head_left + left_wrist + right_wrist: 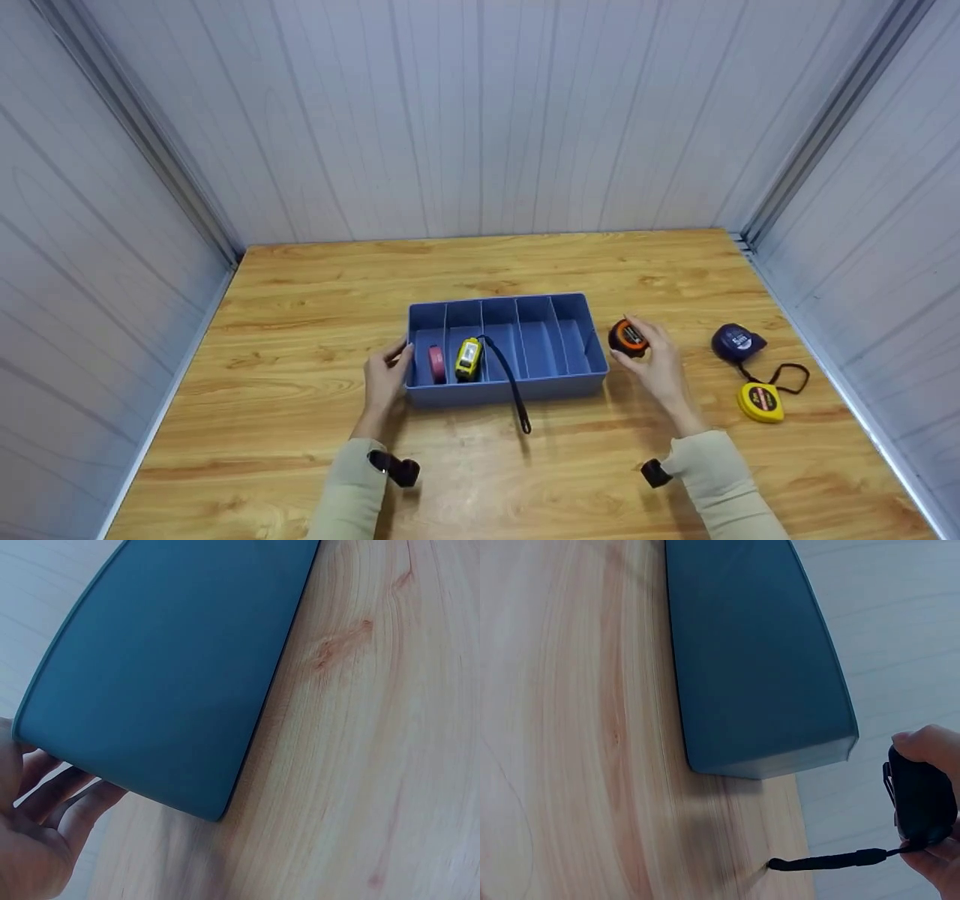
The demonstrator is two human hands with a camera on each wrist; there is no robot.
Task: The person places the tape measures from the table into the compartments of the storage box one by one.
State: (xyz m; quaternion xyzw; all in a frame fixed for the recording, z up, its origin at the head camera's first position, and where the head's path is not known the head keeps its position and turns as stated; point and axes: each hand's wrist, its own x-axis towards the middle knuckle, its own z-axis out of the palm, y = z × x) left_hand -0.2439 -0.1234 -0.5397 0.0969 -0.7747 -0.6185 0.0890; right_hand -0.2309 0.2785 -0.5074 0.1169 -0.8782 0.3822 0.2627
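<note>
My right hand (pixel 661 369) pinches a black and orange tape measure (pixel 628 338) between thumb and fingers, just off the right end of a blue divided box (pixel 502 392). The right wrist view shows the tape measure (pixel 924 799) dark from behind, with a short black strap (pixel 832 862). At the box's left end, my left hand (pixel 384 381) touches the wall; its fingers (pixel 88 811) lie against the outside. A pink tape measure (pixel 436 364) stands in the leftmost compartment. The second holds a yellow and black tape measure (pixel 469 358), its black strap (pixel 514 386) draped over the front wall.
A dark blue tape measure (pixel 736 343) lies on the right of the wooden table (pixel 300 300). Nearer the front is a yellow tape measure (pixel 760 403) with a looped black strap (pixel 799 379). Pale panels (pixel 480 120) enclose the table at the back and both sides.
</note>
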